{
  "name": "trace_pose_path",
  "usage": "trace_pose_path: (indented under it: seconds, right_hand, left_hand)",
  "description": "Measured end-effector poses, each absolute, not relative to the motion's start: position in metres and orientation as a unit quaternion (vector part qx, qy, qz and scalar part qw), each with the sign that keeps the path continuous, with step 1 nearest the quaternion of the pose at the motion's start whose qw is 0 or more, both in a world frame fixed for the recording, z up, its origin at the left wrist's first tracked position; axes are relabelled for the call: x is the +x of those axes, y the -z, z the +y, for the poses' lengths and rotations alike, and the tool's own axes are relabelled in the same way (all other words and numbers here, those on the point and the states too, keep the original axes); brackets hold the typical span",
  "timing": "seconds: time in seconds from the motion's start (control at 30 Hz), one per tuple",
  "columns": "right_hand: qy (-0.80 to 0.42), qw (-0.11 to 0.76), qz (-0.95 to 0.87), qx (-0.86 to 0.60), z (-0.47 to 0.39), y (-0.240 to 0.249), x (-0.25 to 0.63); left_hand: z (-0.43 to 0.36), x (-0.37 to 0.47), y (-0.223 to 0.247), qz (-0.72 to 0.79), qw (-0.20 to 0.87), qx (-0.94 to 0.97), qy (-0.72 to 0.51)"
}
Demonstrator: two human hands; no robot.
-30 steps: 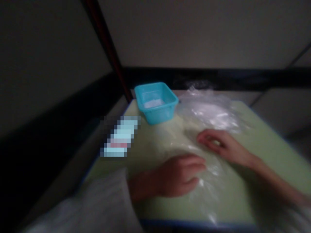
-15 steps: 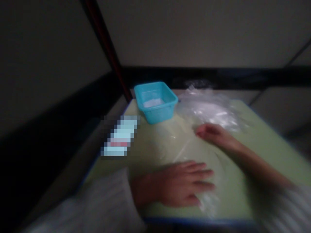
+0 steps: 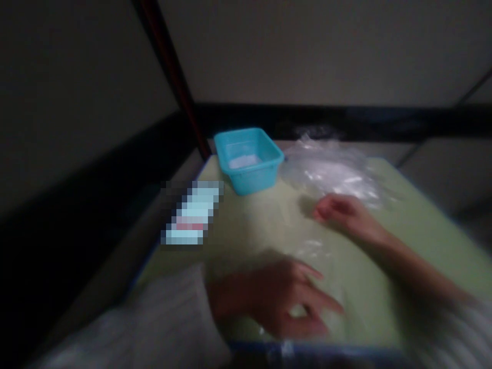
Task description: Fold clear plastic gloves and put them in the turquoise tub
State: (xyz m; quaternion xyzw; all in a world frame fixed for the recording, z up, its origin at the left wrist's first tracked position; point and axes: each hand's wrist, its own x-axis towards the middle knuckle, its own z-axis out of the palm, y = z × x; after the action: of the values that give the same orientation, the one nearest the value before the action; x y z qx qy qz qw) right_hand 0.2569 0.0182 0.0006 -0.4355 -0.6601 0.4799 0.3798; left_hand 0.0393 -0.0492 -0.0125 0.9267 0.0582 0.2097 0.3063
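Observation:
Near the front edge of the table, my left hand (image 3: 282, 300) hovers palm down, its fingers bent but apart. A thin clear plastic bag or sheet (image 3: 315, 250) lies flat beside it, its outline hard to make out on the green surface. Some clear plastic (image 3: 287, 349) also glints at the table's front edge. Farther back, my right hand (image 3: 340, 211) is closed, fingers curled together above the table. Whether plastic is pinched in it is too blurred to see. Just behind that hand sits a pile of clear plastic bags (image 3: 334, 169).
A turquoise plastic basin (image 3: 251, 179) with something white inside stands at the back of the green table (image 3: 418, 230). At the left edge lies a pixelated, phone-like object (image 3: 196, 212). Walls (image 3: 326, 56) rise behind and to the left.
My left hand was spread flat on the plastic; now it is raised, with fingers bent. The plastic has shifted towards me. My right hand has moved slightly right and stays closed.

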Motion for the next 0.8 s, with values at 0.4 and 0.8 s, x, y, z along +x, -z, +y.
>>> trace_pose_path:
  seconds: [0.4,0.8]
  right_hand:
    - [-0.436,0.379,-0.640,-0.506,0.034,0.015,0.277]
    - [-0.440,0.400,-0.639,-0.488,0.032,0.013,0.270]
  left_hand:
    - [-0.042,0.038,0.022,0.276,0.093,0.941,-0.171]
    - [-0.020,0.024,0.029,0.272,0.093,0.953,-0.099]
